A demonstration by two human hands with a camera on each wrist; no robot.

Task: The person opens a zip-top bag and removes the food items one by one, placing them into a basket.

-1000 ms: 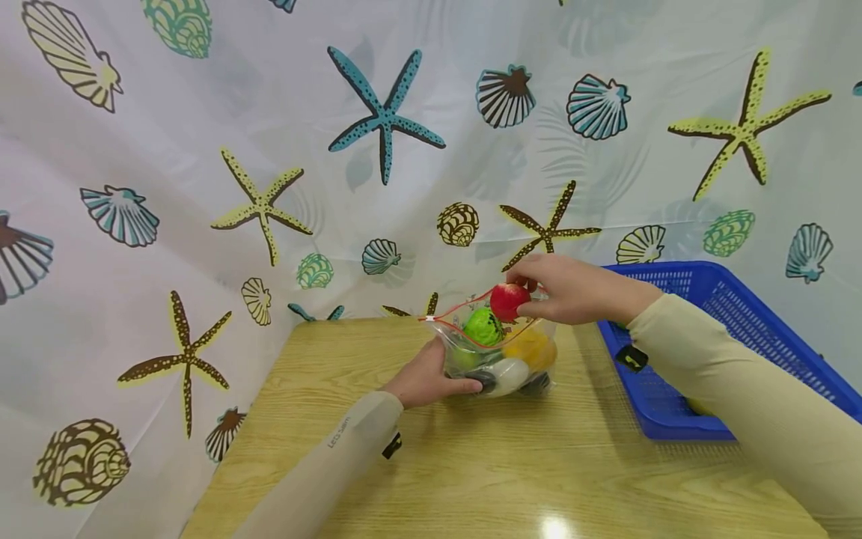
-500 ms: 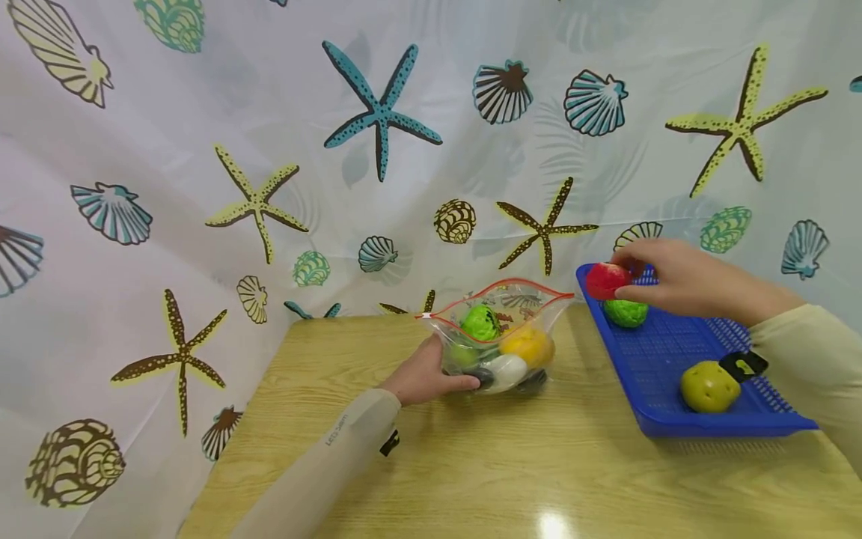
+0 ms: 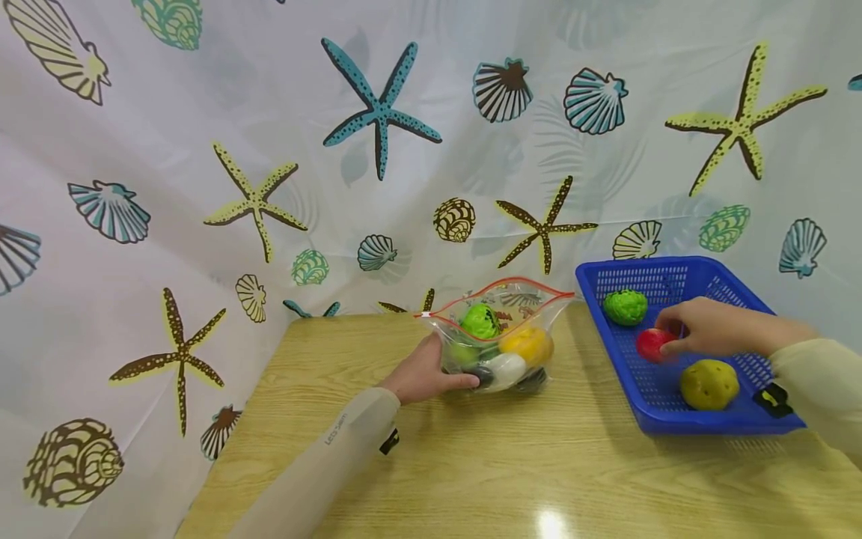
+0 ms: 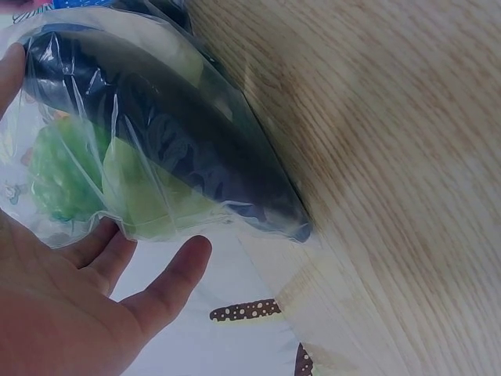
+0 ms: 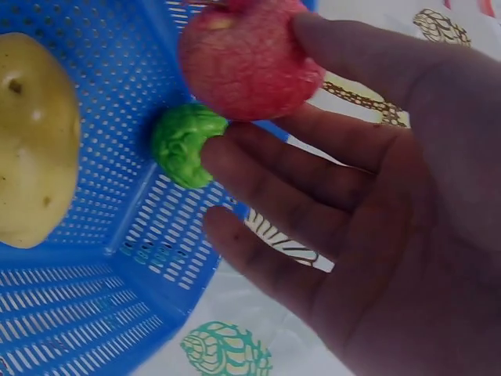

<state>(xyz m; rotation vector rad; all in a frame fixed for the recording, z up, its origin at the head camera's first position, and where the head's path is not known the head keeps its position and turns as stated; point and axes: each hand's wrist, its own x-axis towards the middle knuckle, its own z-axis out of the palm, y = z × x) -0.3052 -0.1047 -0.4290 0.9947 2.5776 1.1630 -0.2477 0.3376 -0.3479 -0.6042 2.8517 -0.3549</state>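
My right hand (image 3: 717, 326) pinches a red apple (image 3: 653, 345) between thumb and fingers, low inside the blue basket (image 3: 643, 408). In the right wrist view the apple (image 5: 250, 66) hangs above a bumpy green vegetable (image 5: 184, 145). With thumb in front and fingers behind, my left hand (image 3: 427, 374) grips the left side of a clear zip bag (image 3: 559, 307). The bag stands with its red-edged mouth open. Through its film show a green bumpy piece (image 3: 480, 322), a yellow-orange piece (image 3: 528, 346), a white piece (image 3: 506, 370) and a long dark eggplant-like piece (image 4: 164, 125).
A yellow potato-like piece (image 3: 709, 385) lies in the front of the basket, and the green vegetable (image 3: 625, 307) sits near its back left corner. Both bag and basket rest on the wooden table (image 3: 471, 464). A patterned curtain (image 3: 269, 112) hangs behind the table.
My right hand has carried the apple from the bag's mouth to the right, over the basket's rim and down inside it. The left hand stays on the bag.
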